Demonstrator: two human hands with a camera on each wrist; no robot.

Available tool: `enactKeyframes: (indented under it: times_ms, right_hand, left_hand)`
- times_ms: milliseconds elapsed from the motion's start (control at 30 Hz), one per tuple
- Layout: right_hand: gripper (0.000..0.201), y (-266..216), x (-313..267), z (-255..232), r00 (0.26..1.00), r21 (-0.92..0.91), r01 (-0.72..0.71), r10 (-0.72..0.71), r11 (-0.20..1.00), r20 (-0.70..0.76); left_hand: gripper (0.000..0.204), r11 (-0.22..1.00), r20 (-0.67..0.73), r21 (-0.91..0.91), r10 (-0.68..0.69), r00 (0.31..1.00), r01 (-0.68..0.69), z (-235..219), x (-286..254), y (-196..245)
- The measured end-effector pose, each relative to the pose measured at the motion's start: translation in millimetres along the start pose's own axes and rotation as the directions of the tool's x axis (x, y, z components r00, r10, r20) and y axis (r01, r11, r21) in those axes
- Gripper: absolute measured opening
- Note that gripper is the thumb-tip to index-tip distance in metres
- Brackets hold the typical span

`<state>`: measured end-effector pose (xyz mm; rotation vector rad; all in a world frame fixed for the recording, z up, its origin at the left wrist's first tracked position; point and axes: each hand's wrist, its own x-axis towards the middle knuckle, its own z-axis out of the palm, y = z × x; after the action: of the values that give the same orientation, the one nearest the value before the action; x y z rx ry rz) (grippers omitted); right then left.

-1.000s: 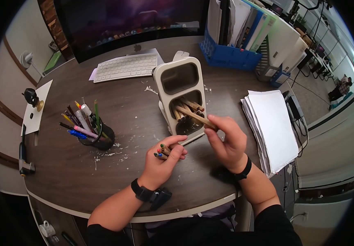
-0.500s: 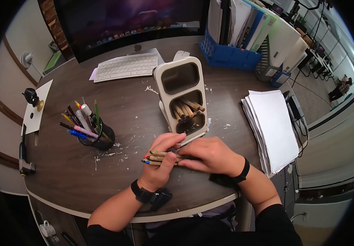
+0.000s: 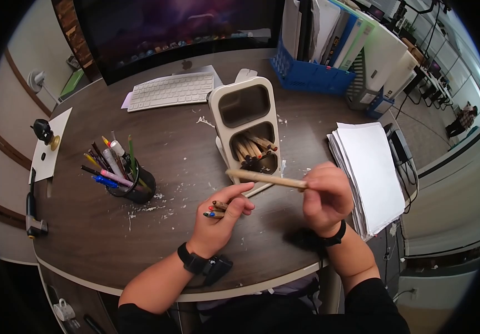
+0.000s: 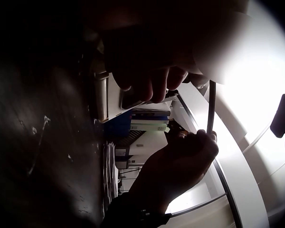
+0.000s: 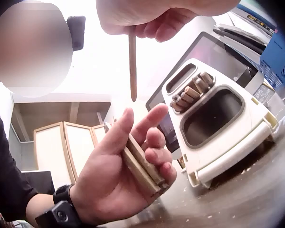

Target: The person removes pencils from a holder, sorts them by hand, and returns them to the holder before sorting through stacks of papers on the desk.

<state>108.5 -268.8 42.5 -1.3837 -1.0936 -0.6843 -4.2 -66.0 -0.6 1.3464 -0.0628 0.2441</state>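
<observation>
The left hand (image 3: 213, 222) holds several wooden pencils (image 3: 218, 210) with coloured ends, its fingers curled round them; they also show in the right wrist view as pencils (image 5: 143, 171) across the palm. To its right, the right hand (image 3: 328, 195) pinches one long pencil (image 3: 268, 178) by one end, held level across the front of the organizer. The cream organizer (image 3: 214, 108) has three compartments. Several pencils (image 3: 255, 146) lie in its middle one; the top one looks empty.
A black mesh cup (image 3: 140, 192) of pens stands at the left. Behind are a keyboard (image 3: 170, 92) and a monitor (image 3: 179, 28). Right of the organizer lie a paper stack (image 3: 369, 172) and a blue file box (image 3: 312, 75). White shavings (image 3: 151, 209) dot the desk.
The right hand met the left hand's pencils half a second ago and has since moved away to the right, now with a single pencil raised. The left hand has stayed nearly in place.
</observation>
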Motion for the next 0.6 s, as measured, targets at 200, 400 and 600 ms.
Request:
enactKeyframes:
  times_ms: [200, 400, 600]
  right_hand:
    - [0.036, 1, 8, 5, 0.991, -0.192, 0.07, -0.047, 0.979, 0.122]
    - [0.034, -1, 3, 22, 0.966, -0.046, -0.166, 0.172, 0.985, 0.195]
    - [0.029, 4, 7, 18, 0.941, -0.1, -0.042, 0.072, 0.994, 0.329]
  left_hand:
    - [0.038, 0.995, 0.014, 0.078, -0.059, 0.998, 0.058, 3, 1, 6]
    - [0.034, 0.995, 0.013, 0.053, -0.086, 0.996, 0.085, 2, 1, 4]
    - [0.033, 0.996, 0.015, 0.01, -0.09, 0.996, 0.089, 2, 2, 3]
